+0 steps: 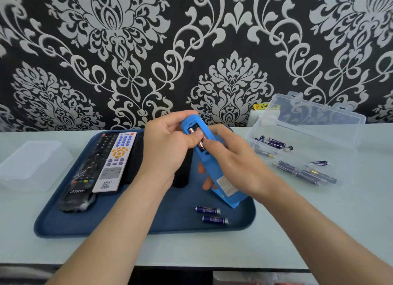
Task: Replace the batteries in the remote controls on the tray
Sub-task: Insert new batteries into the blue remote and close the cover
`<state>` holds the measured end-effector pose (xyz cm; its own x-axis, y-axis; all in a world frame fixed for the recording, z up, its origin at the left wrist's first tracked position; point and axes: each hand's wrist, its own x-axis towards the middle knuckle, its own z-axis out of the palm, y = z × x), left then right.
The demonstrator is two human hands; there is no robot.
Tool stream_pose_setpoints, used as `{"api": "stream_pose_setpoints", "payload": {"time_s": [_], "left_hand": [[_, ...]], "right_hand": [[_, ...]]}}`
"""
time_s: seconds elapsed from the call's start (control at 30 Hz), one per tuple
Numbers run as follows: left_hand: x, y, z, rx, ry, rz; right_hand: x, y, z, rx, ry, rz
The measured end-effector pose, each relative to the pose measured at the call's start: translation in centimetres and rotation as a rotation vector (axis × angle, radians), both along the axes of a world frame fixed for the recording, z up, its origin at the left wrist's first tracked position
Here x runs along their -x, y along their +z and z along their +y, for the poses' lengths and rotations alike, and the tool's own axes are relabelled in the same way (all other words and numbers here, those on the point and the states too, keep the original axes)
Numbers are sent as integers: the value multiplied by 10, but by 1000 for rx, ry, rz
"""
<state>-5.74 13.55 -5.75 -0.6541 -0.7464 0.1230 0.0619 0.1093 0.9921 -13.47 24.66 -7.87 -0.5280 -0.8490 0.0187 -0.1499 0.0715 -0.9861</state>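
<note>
**Blue remote held back-up over the tray, both hands at its battery bay**

The blue remote (pixel 214 168) is lifted above the tray (pixel 89 227), tilted with its back facing the camera and its open battery compartment (pixel 196 136) at the upper end. Batteries sit inside the bay, their ends showing red and silver. The left hand (pixel 168 148) wraps the remote from the left, its thumb pressing onto the batteries in the bay. The right hand (pixel 231 157) grips the body from the right, fingers curled beneath it and the thumb tip meeting the lower end of the compartment. Both hands are closed around the remote.

Directly below the remote's lower end, two loose blue batteries (pixel 211 214) lie on the tray floor, near each other. On the tray's left side rest a white remote (pixel 116 161) with orange and purple buttons and, just beside it, a black remote (pixel 85 174). A dark cylindrical object (pixel 182 174) lies partly hidden behind the left hand.

To the right of the tray, on the pale table (pixel 191 248), stands an open clear plastic box (pixel 306 123) holding several batteries, with more batteries (pixel 304 172) scattered in front of it. A closed translucent box (pixel 32 163) sits left of the tray
</note>
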Motion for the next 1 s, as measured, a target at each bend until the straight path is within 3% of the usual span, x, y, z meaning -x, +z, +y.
{"api": "stream_pose_setpoints", "payload": {"time_s": [0.23, 0.43, 0.53, 0.67, 0.73, 0.8, 0.9, 1.0], "left_hand": [[2, -3, 2, 60, 20, -32], [-3, 1, -7, -38, -206, -99], [-4, 0, -12, -8, -200, -148], [-3, -3, -15, -152, -188, -205], [-2, -5, -9, -209, -285, -277], [0, -9, 1, -193, -374, -335], [3, -21, 10, 12, -418, -451], [3, -32, 9, 576, -398, -598]], "right_hand": [[3, -3, -1, -30, -34, 141], [25, 14, 19, -73, 93, -48], [43, 16, 39, -93, 114, -85], [58, 20, 54, 102, -35, -239], [56, 19, 50, 270, -152, -344], [46, 12, 38, 309, -218, -341], [29, 4, 19, 319, -251, -320], [29, 4, 14, 316, -365, -339]]}}
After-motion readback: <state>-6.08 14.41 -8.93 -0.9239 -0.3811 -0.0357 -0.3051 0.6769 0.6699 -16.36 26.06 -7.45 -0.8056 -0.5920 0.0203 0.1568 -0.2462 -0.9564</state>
